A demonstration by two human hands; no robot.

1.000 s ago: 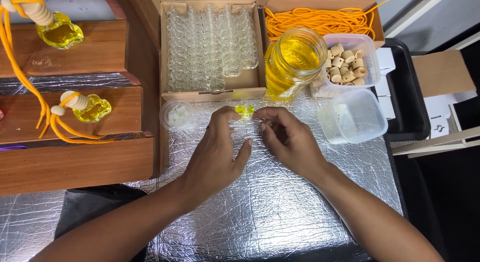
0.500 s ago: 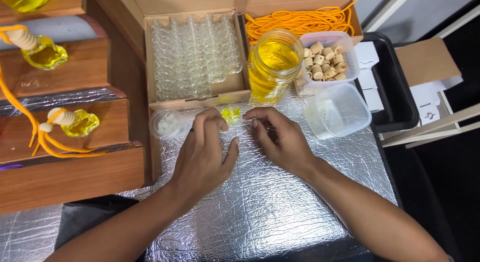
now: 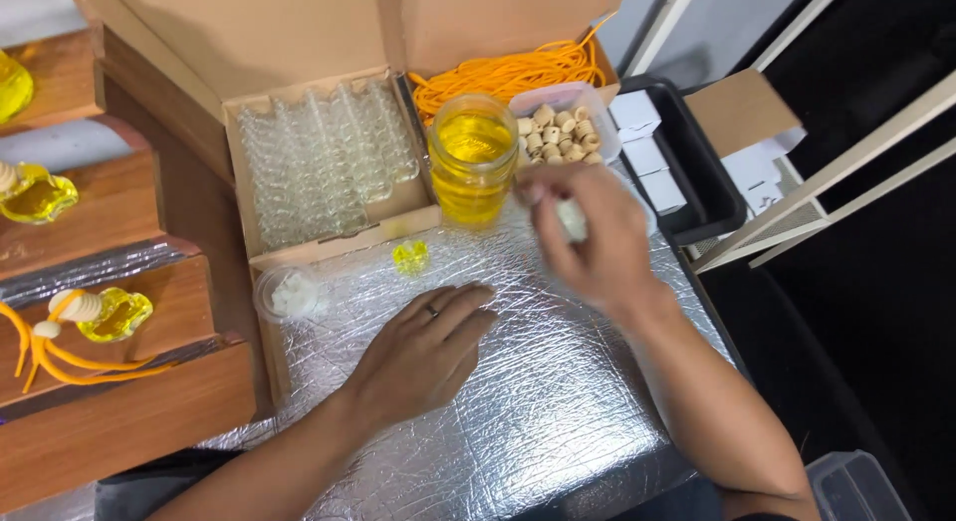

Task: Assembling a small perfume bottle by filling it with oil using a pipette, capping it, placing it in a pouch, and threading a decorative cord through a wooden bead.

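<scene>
A small glass bottle filled with yellow liquid (image 3: 409, 256) stands alone on the silver foil surface (image 3: 518, 401). My left hand (image 3: 428, 347) lies flat on the foil just below it, fingers spread, holding nothing. Raised and blurred, my right hand (image 3: 588, 232) hovers beside the jar of yellow liquid (image 3: 471, 157) and just below the clear tub of wooden caps (image 3: 558, 132). Its fingertips look pinched, but whether they hold anything is unclear.
A cardboard box of empty glass bottles (image 3: 324, 167) and orange cords (image 3: 508, 73) sit behind. A small dish of white stoppers (image 3: 289, 294) is at left. Wooden steps (image 3: 129, 401) hold finished bottles (image 3: 115, 314). A black tray with white boxes (image 3: 657, 157) stands right.
Both hands have left the small yellow bottle, which now stands free. My left hand dropped flat onto the foil; my right hand lifted toward the tub of caps.
</scene>
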